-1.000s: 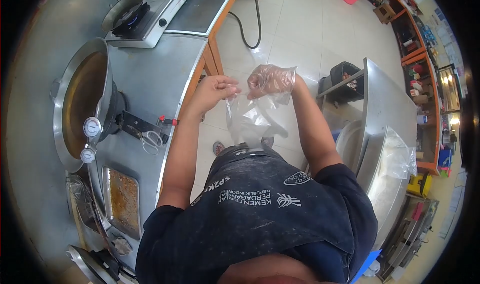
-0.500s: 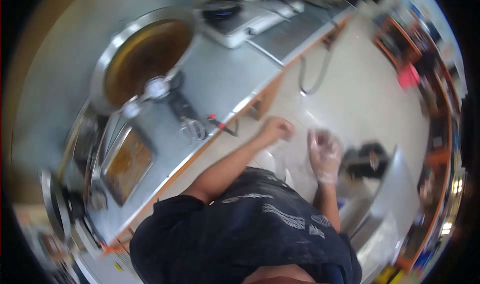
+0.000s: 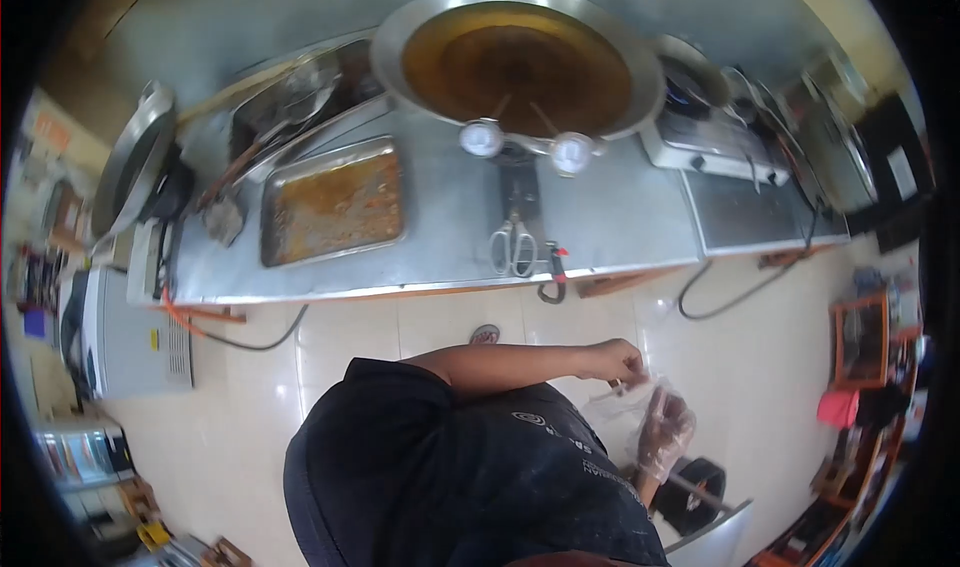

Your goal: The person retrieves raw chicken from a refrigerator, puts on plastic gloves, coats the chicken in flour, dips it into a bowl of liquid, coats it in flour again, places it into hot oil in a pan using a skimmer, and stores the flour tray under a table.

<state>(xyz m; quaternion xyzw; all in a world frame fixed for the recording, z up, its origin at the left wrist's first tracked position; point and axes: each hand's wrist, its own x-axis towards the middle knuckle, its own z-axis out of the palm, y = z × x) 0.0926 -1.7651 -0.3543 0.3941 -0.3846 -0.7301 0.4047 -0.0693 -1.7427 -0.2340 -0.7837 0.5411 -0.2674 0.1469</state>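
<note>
1. Left hand (image 3: 620, 363): bare, fingers bent and pinching clear plastic (image 3: 625, 403).
2. Right hand (image 3: 667, 433): inside a clear plastic glove (image 3: 668, 455), fingers curled beside the clear plastic; cannot tell whether it grips.
3. Clear plastic: crumpled, between the two hands, above the tiled floor (image 3: 350, 387) and in front of the table (image 3: 440, 217).
4. Dark apron (image 3: 530, 482): white printed lettering and a round emblem, too small and slanted to read reliably.
5. Large wok (image 3: 645, 87): holds brown oil (image 3: 515, 62); two dial gauges (image 3: 572, 153) at its near rim, markings too small to read.
6. Scissors (image 3: 513, 250): near the table's front edge.
7. Metal tray (image 3: 330, 204): left of the wok, bearing oily residue.
8. Black bin (image 3: 708, 485): near the right hand.
</note>
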